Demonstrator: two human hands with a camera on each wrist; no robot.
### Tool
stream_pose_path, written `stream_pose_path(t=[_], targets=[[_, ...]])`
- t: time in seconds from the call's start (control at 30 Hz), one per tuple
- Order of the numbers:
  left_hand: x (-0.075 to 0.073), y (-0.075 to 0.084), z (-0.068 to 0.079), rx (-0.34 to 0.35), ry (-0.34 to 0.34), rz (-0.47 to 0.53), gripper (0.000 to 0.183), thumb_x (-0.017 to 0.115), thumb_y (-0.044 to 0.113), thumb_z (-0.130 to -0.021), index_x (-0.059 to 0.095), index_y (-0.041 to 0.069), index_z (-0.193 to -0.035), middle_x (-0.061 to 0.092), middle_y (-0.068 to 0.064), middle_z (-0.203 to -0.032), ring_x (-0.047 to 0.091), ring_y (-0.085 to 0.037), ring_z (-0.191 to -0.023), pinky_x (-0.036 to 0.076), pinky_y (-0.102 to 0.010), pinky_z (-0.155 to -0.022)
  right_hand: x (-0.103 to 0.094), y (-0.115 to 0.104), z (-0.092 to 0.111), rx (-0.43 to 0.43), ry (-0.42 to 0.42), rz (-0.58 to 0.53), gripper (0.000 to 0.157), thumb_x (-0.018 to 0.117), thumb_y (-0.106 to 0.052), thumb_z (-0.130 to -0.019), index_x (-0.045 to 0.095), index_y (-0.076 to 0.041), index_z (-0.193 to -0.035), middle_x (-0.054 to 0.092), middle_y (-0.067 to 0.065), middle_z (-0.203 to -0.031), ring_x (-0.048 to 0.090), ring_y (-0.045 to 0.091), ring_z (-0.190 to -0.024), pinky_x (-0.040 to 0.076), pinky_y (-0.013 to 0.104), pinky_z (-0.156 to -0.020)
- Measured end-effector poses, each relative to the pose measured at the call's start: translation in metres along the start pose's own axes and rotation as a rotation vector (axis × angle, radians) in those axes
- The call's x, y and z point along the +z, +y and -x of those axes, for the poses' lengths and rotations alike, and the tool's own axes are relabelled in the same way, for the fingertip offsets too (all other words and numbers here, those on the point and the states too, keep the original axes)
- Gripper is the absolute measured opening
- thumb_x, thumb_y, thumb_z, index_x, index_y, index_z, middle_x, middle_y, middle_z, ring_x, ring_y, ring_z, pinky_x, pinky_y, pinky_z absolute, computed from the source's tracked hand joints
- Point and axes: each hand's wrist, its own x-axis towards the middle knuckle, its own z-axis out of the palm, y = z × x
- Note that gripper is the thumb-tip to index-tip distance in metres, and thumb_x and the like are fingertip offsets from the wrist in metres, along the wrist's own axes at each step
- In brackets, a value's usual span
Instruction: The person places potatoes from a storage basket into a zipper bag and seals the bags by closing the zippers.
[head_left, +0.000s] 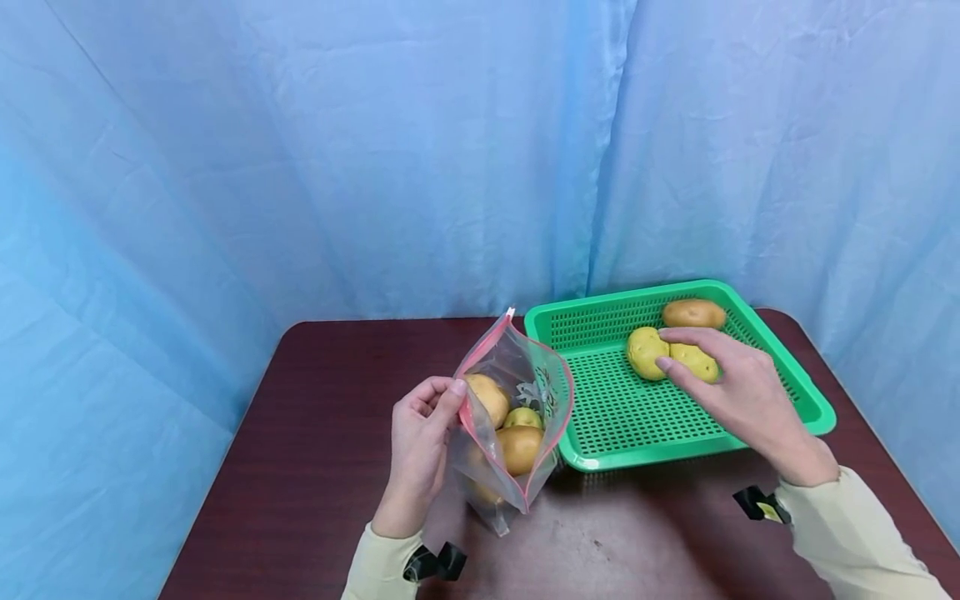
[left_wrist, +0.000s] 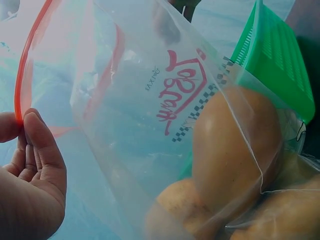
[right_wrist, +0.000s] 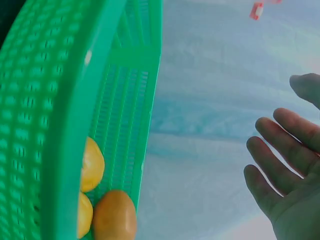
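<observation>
My left hand (head_left: 420, 450) pinches the pink-red rim of a clear zip bag (head_left: 551, 392) between thumb and fingers. The mouth of the bag gapes, and several potatoes (head_left: 521, 450) lie inside; the left wrist view shows a large brown potato (left_wrist: 235, 145) through the plastic. Over the right part of the green basket (head_left: 615, 457) hovers my right hand (head_left: 750, 392), fingers spread and holding nothing. Below it are two yellow potatoes (head_left: 647, 354), one partly hidden by the hand. A brown potato (head_left: 693, 313) lies behind them against the back wall.
Both the bag and the basket stand on a dark reddish-brown table (head_left: 315, 467), the bag just left of the basket. Light blue curtains (head_left: 420, 167) hang behind the table and at its sides. The basket's raised rim surrounds its potatoes.
</observation>
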Motion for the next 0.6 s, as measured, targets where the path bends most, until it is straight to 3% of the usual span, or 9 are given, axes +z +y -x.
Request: stream_pose_path(t=[0.1,0.23,0.33,0.47,0.6], targets=[[-0.001,0.000,0.000,0.003,0.004,-0.006,0.010,0.065,0.002,-0.098,0.068,0.006,-0.089,0.060,-0.001,-0.070,0.053,-0.010,-0.061,0.047,-0.020,-0.057,-0.005,0.007,-0.003,-0.018,-0.017,0.008,0.046,0.087,-0.010,-0.082,0.073,-0.011,-0.125,0.074,0.005,-0.120,0.064,0.013,-0.105,0.041,0.013,-0.085],[-0.001,0.000,0.001,0.003,0.008,-0.006,0.010,0.066,0.002,-0.098,0.068,0.005,-0.090,0.059,-0.001,-0.070,0.054,-0.010,-0.060,0.047,-0.020,-0.057,-0.010,0.018,-0.008,-0.056,-0.043,0.017,0.049,0.088,-0.009,-0.079,0.072,-0.008,-0.125,0.073,0.006,-0.120,0.058,-0.003,-0.111,0.039,0.011,-0.086],[-0.001,0.001,0.001,-0.001,0.010,-0.003,0.010,0.065,0.002,-0.098,0.068,0.005,-0.090,0.059,-0.001,-0.070,0.054,-0.009,-0.060,0.047,-0.020,-0.057,-0.015,0.026,-0.012,-0.049,-0.083,0.017,0.052,0.089,-0.012,-0.081,0.072,-0.014,-0.129,0.072,0.001,-0.124,0.052,-0.012,-0.115,0.037,0.007,-0.089],[-0.002,0.000,0.000,-0.004,0.007,-0.006,0.010,0.065,0.002,-0.098,0.068,0.006,-0.090,0.060,-0.001,-0.070,0.054,-0.010,-0.060,0.048,-0.020,-0.057,-0.023,0.037,-0.016,-0.032,-0.124,0.046,0.053,0.090,-0.016,-0.081,0.071,-0.018,-0.131,0.071,-0.002,-0.124,0.062,0.004,-0.110,0.041,0.011,-0.085],[-0.002,0.000,0.000,-0.002,0.000,-0.012,0.009,0.066,0.003,-0.098,0.069,0.006,-0.090,0.060,-0.001,-0.070,0.054,-0.011,-0.060,0.048,-0.021,-0.057,-0.027,0.046,-0.020,0.014,-0.175,0.102,0.049,0.088,-0.021,-0.084,0.072,-0.015,-0.129,0.072,0.002,-0.121,0.066,0.022,-0.100,0.045,0.024,-0.079]])
